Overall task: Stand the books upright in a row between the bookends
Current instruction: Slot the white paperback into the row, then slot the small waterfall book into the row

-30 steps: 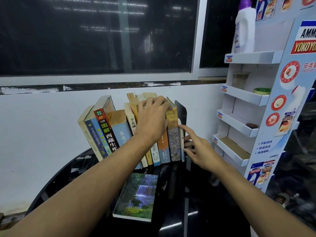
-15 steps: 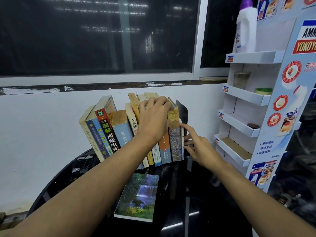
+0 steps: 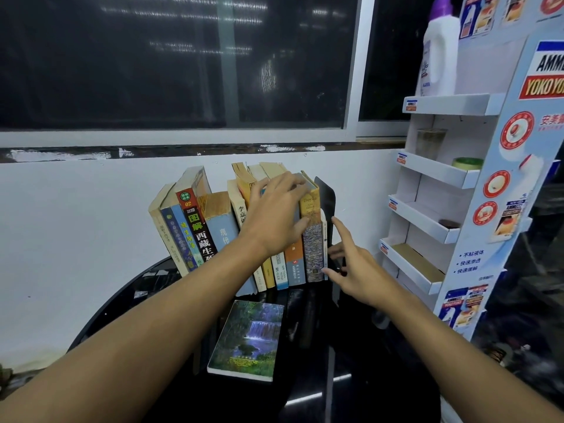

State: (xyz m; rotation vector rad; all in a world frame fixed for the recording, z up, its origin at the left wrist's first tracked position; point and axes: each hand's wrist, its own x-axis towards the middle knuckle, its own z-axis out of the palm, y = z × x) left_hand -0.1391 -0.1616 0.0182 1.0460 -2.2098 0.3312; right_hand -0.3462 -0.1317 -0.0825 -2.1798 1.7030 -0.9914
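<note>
Several books (image 3: 195, 230) stand in a row on a round black table (image 3: 360, 389), all leaning left. A black bookend (image 3: 326, 198) rises at the row's right end; no left bookend shows. My left hand (image 3: 276, 215) lies over the tops of the middle books, fingers curled across them and thumb on the front of the spines. My right hand (image 3: 354, 264) reaches to the row's right end with straight fingers, thumb at the foot of the thin last book (image 3: 324, 239). A book with a waterfall cover (image 3: 248, 338) lies flat on the table in front of the row.
A white cardboard display shelf (image 3: 439, 172) stands close on the right, holding a white detergent bottle (image 3: 439, 47), a glass and a green-lidded jar. A white wall and dark window run behind the books.
The hands have barely shifted. My right hand's fingers have spread a little and its thumb now sits at the bottom of the thin last book. The books lean as before.
</note>
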